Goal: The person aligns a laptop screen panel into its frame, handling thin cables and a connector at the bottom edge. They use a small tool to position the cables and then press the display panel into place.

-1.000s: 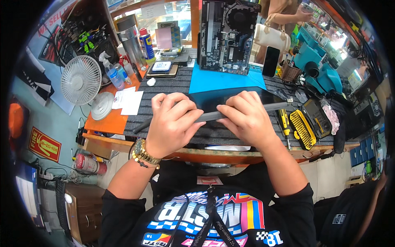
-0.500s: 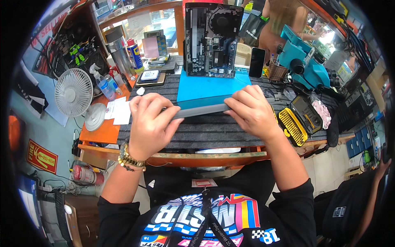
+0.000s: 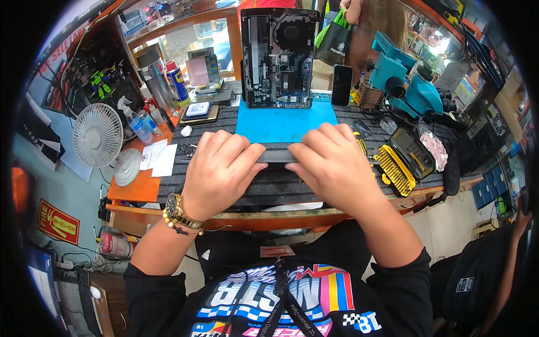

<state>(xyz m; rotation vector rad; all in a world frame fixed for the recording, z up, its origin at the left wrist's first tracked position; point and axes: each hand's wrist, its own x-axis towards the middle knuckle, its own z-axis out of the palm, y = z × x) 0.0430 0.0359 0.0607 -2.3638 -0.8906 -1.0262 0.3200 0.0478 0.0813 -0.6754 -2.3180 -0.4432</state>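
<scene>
My left hand [image 3: 219, 171] and my right hand [image 3: 331, 168] grip a long grey edge-on panel [image 3: 272, 156] from either side, fingers curled over its top and thumbs near the middle; much of it is hidden under them. Just beyond lies a blue mat [image 3: 264, 126]. An opened laptop body [image 3: 278, 59], with fan and circuit board showing, stands upright at the mat's back. A yellow bit case [image 3: 393, 168] with a dark lid lies right of my right hand, which looks slightly blurred. White papers [image 3: 163, 160] lie left of my left hand.
Around the bench edge [image 3: 269, 216] are a white fan [image 3: 96, 135], bottles and cans [image 3: 177, 81], a black phone [image 3: 342, 84] and a teal microscope [image 3: 415, 92]. Another person [image 3: 353, 14] with a bag stands behind the counter; another person's arm [image 3: 511, 264] shows at far right.
Both hands still grip the grey panel, which now sits more level, slightly nearer the middle. The view has shifted, and the person behind the counter has moved.
</scene>
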